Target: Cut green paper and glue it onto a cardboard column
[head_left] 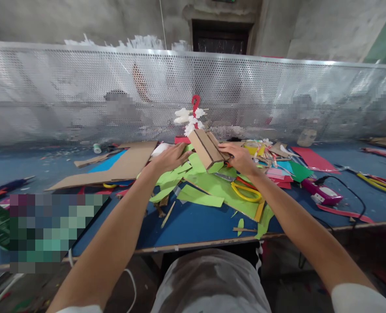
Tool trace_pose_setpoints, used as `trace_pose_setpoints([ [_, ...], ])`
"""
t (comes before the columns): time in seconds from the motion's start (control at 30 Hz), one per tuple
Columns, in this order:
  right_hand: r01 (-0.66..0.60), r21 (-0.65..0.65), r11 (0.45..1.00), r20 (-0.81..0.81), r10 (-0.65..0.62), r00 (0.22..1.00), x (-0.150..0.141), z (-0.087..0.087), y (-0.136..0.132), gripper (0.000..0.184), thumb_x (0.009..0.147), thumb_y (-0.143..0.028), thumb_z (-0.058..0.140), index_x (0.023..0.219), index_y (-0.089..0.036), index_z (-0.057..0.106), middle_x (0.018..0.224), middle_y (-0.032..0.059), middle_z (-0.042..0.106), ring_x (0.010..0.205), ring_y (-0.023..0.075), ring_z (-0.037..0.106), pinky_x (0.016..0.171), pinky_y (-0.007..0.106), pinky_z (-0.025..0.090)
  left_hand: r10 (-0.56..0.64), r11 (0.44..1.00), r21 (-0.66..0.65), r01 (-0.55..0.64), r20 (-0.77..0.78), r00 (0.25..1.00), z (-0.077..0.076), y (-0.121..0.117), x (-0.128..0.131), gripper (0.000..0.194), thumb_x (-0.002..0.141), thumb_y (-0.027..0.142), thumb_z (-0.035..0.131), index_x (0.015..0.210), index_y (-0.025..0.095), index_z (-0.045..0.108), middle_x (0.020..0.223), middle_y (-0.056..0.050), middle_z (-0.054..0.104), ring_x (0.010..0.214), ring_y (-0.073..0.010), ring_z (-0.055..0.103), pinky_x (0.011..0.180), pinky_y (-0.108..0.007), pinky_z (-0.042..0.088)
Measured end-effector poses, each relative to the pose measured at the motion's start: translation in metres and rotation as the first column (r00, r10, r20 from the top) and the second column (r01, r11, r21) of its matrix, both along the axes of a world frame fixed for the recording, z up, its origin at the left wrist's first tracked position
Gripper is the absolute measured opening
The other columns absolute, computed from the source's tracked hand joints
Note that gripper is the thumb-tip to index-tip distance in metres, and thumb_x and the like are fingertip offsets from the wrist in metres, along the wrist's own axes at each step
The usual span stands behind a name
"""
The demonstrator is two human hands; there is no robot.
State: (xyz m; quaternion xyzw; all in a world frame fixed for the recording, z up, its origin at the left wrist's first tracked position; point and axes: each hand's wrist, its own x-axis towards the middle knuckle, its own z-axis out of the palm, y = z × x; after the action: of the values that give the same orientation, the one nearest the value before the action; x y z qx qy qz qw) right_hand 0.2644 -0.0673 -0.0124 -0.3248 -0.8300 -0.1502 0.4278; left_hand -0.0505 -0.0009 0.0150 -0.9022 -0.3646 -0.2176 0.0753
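A small folded cardboard box (204, 150), brown with light green at its near end, is tilted above the heap of green paper. My right hand (240, 157) grips its right side, fingers at the upper edge and the thumb out of sight. To the left of the box, my left hand (172, 157) lies with stretched fingers over scraps of green paper (201, 195), its fingertips close to the box. Beneath my right hand, yellow-handled scissors (246, 191) rest on the green sheets. Just behind the box stands a red hook-shaped piece (196, 102) with white flower-like pieces (190, 126).
Cardboard sheets (132, 161) lie at left, near a blue glue gun (8, 186). On the right are a magenta device (323, 191) with a black cable, a red sheet (315, 159) and yellow-handled pliers (375, 181). A perforated metal screen (82, 93) closes off the table's back.
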Motion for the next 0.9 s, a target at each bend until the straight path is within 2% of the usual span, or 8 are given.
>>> trace_pose_setpoints([
  [0.17, 0.105, -0.057, 0.993, -0.08, -0.109, 0.991, -0.001, 0.005, 0.004, 0.044, 0.093, -0.011, 0.046, 0.124, -0.021, 0.075, 0.134, 0.0095, 0.074, 0.125, 0.0242, 0.068, 0.112, 0.046, 0.052, 0.07, 0.996, 0.044, -0.072, 0.043, 0.997, -0.007, 0.013, -0.006, 0.054, 0.107, 0.06, 0.027, 0.122, 0.016, 0.055, 0.109, -0.018, 0.069, 0.097, -0.0327, 0.068, 0.083, -0.04, 0.049],
  [0.27, 0.331, -0.167, 0.929, -0.103, -0.35, 0.931, 0.006, 0.011, 0.003, 0.036, 0.095, -0.018, 0.051, 0.124, -0.017, 0.071, 0.119, 0.0132, 0.077, 0.112, 0.0272, 0.071, 0.102, 0.044, 0.054, 0.155, 0.985, 0.057, -0.161, 0.086, 0.984, -0.01, 0.019, -0.012, 0.052, 0.106, 0.059, 0.031, 0.127, 0.016, 0.053, 0.118, -0.021, 0.069, 0.106, -0.0358, 0.069, 0.087, -0.043, 0.05],
  [0.3, 0.425, -0.247, 0.871, -0.052, -0.45, 0.892, 0.01, 0.012, 0.002, 0.032, 0.095, -0.022, 0.054, 0.122, -0.017, 0.071, 0.112, 0.0134, 0.078, 0.105, 0.0279, 0.072, 0.096, 0.042, 0.055, 0.19, 0.979, 0.055, -0.196, 0.099, 0.977, -0.01, 0.019, -0.013, 0.053, 0.106, 0.058, 0.031, 0.127, 0.016, 0.053, 0.119, -0.021, 0.069, 0.107, -0.037, 0.069, 0.087, -0.043, 0.05],
  [0.37, 0.592, -0.411, 0.693, 0.143, -0.593, 0.793, 0.018, 0.014, 0.001, 0.028, 0.097, -0.036, 0.06, 0.114, -0.016, 0.071, 0.1, 0.0134, 0.078, 0.093, 0.0287, 0.072, 0.085, 0.038, 0.054, 0.263, 0.962, 0.046, -0.271, 0.127, 0.956, -0.008, 0.017, -0.014, 0.053, 0.106, 0.058, 0.031, 0.127, 0.015, 0.054, 0.119, -0.023, 0.07, 0.109, -0.0389, 0.069, 0.087, -0.044, 0.05],
  [0.43, 0.694, -0.506, 0.512, 0.362, -0.605, 0.709, 0.025, 0.014, 0.001, 0.038, 0.098, -0.052, 0.062, 0.102, -0.016, 0.074, 0.092, 0.0152, 0.077, 0.087, 0.0301, 0.073, 0.077, 0.036, 0.051, 0.332, 0.94, 0.033, -0.341, 0.149, 0.931, -0.005, 0.011, -0.013, 0.052, 0.105, 0.056, 0.033, 0.127, 0.015, 0.054, 0.12, -0.024, 0.071, 0.11, -0.0404, 0.069, 0.087, -0.045, 0.051],
  [0.5, 0.738, -0.535, 0.412, 0.507, -0.542, 0.67, 0.028, 0.014, 0.001, 0.05, 0.098, -0.063, 0.059, 0.087, -0.016, 0.074, 0.085, 0.0169, 0.076, 0.082, 0.0308, 0.073, 0.072, 0.035, 0.049, 0.397, 0.915, 0.014, -0.404, 0.155, 0.904, 0.0, 0.006, -0.012, 0.051, 0.104, 0.056, 0.036, 0.127, 0.014, 0.055, 0.118, -0.026, 0.073, 0.109, -0.042, 0.07, 0.087, -0.046, 0.051],
  [0.73, 0.696, -0.596, 0.4, 0.519, -0.471, 0.714, 0.025, 0.018, -0.002, 0.048, 0.101, -0.052, 0.057, 0.07, -0.018, 0.07, 0.071, 0.0124, 0.071, 0.069, 0.0246, 0.068, 0.067, 0.033, 0.043, 0.515, 0.855, -0.037, -0.517, 0.176, 0.839, 0.003, 0.005, -0.013, 0.055, 0.101, 0.057, 0.039, 0.125, 0.011, 0.056, 0.111, -0.03, 0.075, 0.105, -0.0465, 0.072, 0.088, -0.05, 0.051],
  [0.9, 0.646, -0.599, 0.473, 0.364, -0.558, 0.746, 0.03, 0.022, -0.002, 0.041, 0.103, -0.045, 0.052, 0.076, -0.019, 0.068, 0.079, 0.0116, 0.073, 0.074, 0.0237, 0.068, 0.067, 0.031, 0.042, 0.51, 0.857, -0.065, -0.512, 0.253, 0.822, 0.0, 0.005, -0.014, 0.047, 0.102, 0.049, 0.034, 0.119, 0.013, 0.058, 0.117, -0.03, 0.074, 0.112, -0.0446, 0.07, 0.092, -0.051, 0.051],
])
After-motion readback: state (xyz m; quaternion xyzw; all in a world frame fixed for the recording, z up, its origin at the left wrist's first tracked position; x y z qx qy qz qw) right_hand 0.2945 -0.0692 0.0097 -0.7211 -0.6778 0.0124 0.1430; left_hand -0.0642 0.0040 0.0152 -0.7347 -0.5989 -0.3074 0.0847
